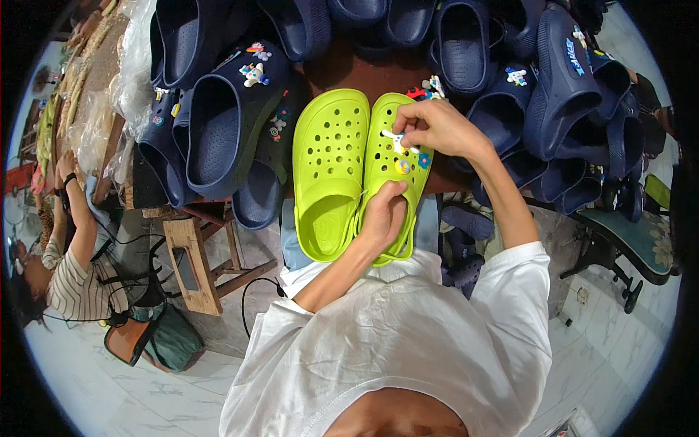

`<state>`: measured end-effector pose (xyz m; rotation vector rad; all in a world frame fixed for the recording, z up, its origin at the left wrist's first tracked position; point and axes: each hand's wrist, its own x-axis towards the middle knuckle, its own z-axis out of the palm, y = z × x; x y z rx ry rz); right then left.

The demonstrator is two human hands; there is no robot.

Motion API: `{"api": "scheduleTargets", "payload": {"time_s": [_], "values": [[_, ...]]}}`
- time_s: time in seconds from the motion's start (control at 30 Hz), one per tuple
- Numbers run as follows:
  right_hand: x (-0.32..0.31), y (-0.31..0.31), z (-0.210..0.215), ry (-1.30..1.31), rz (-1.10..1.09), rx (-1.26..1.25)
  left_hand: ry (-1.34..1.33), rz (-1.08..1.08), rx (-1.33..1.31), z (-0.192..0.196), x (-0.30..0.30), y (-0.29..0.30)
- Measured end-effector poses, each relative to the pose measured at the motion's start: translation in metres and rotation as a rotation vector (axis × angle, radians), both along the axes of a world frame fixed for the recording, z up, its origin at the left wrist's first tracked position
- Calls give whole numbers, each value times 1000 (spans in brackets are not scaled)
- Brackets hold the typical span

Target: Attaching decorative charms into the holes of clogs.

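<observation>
Two lime green clogs lie side by side in front of me, toes pointing away. The left clog (331, 175) shows bare holes over its top. On the right clog (378, 138) sit a blue flower charm (424, 162) and a round yellow charm (402, 167). My left hand (386, 215) is at the foot opening of the right clog, gripping its upper with the thumb on top. Between the thumb and fingers of my right hand (440, 130) is a white figure-shaped charm (398, 141), against the clog's holes.
Navy clogs (215, 138) crowd the brown table (342, 69) on both sides and at the back, several with charms. Loose charms (429, 89) lie just beyond the right clog. Another person (80, 269) works at far left. A wooden frame (191, 262) and a chair (633, 244) stand lower down.
</observation>
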<state>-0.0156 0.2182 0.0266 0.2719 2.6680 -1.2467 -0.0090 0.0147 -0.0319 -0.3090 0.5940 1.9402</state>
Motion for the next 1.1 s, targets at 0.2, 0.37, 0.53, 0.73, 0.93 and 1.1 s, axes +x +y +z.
{"api": "scheduleTargets", "payload": {"time_s": [0.2, 0.37, 0.53, 0.73, 0.93, 1.1], "values": [[34, -22, -6, 295, -79, 18, -10, 13, -38, 1, 2, 0], [48, -44, -7, 388, -192, 160, 12, 2, -48, 3, 2, -3], [57, -16, 0, 526, -474, 379, 65, 42, -74, 3, 4, -1], [62, 5, -3, 450, -513, 737, 100, 15, -82, -4, 4, -3], [47, -4, -15, 414, -331, 1058, 55, 52, -78, 5, 6, -2], [33, 0, -36, 319, -299, 1131, 51, 54, -61, 4, 7, -3]]}}
